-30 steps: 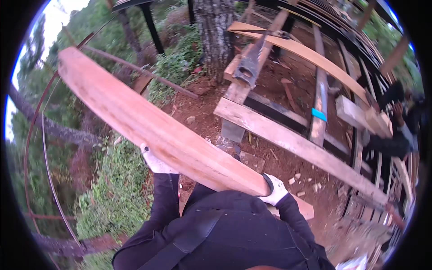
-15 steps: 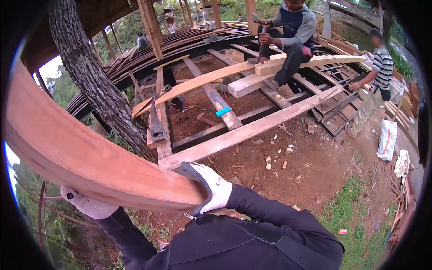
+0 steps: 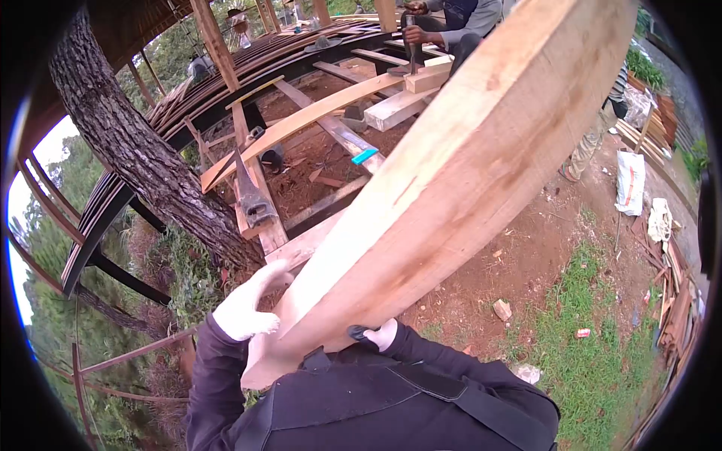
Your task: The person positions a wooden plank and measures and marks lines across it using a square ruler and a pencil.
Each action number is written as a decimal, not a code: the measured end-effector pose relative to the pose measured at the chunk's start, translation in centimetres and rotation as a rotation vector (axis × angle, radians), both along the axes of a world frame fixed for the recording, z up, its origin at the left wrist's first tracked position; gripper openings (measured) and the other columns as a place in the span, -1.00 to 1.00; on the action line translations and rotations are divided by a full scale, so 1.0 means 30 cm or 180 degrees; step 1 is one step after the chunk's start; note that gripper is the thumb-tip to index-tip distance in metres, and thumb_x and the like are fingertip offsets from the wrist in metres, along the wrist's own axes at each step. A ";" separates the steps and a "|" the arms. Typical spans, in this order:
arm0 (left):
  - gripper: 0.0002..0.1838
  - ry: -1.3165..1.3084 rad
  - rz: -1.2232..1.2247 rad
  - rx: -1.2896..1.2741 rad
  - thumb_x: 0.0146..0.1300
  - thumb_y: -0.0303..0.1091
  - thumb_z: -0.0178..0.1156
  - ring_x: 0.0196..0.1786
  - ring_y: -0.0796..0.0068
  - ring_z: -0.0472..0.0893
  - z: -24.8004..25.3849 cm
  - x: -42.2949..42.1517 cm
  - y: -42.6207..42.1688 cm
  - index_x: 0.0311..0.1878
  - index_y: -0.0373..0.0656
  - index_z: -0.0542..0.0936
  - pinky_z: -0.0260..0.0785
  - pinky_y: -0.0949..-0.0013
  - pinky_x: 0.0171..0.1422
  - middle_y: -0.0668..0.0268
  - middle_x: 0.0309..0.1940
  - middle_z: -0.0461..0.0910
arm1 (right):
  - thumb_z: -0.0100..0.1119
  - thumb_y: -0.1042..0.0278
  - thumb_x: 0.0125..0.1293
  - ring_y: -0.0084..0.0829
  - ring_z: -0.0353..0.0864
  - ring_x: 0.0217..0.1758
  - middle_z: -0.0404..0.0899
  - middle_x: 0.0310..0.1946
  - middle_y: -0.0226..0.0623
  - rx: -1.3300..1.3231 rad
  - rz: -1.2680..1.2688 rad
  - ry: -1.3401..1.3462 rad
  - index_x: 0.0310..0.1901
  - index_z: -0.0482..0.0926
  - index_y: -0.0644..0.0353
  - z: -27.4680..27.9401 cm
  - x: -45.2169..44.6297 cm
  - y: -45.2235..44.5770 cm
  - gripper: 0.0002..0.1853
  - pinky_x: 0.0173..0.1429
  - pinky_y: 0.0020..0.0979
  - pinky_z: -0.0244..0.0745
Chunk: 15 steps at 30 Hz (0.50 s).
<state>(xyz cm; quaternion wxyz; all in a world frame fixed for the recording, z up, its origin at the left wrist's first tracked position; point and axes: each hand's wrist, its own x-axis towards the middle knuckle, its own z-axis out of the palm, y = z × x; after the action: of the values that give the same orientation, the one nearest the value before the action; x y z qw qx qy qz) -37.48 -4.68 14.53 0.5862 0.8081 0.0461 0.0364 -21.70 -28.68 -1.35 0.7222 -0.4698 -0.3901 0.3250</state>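
A long, thick, curved timber beam (image 3: 451,180) rises from my chest toward the upper right. My right hand (image 3: 376,335), in a white glove with dark fingertips, grips the beam's lower right side near its close end; its other fingers are hidden under the wood. At the left edge of that same end is my left hand (image 3: 252,301), white-gloved, its thumb and fingers spread apart beside the wood. Whether it touches the beam is hard to tell.
A handsaw (image 3: 254,197) lies on a wooden frame beside a leaning tree trunk (image 3: 135,143). Beyond are a curved plank (image 3: 301,119), a turquoise object (image 3: 365,156) and a seated person (image 3: 459,26) holding a tool. A second person is partly hidden behind the beam. White sack (image 3: 630,183) at right.
The beam has swung from the left side to the upper right. My left hand has loosened from its underside and moved to its near end, fingers now apart. My right hand remains on the wood.
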 end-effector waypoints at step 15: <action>-0.12 0.2225 0.0472 0.0908 0.08 0.23 0.46 0.08 0.11 0.74 -0.234 0.139 0.052 0.26 -0.34 0.59 0.52 0.20 0.21 -0.07 -0.01 0.74 | 0.09 0.24 0.54 -0.21 0.49 0.39 0.52 0.30 -0.09 0.0250 -0.0309 0.3484 0.40 0.35 0.30 -0.347 0.153 0.125 -0.49 0.55 -0.16 0.32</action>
<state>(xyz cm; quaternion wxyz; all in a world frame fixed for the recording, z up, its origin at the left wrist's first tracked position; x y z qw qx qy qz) -33.30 -3.12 7.52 0.4126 0.8396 0.2959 -0.1929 -17.10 -24.93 -11.77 0.8508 -0.2223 0.0526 0.4733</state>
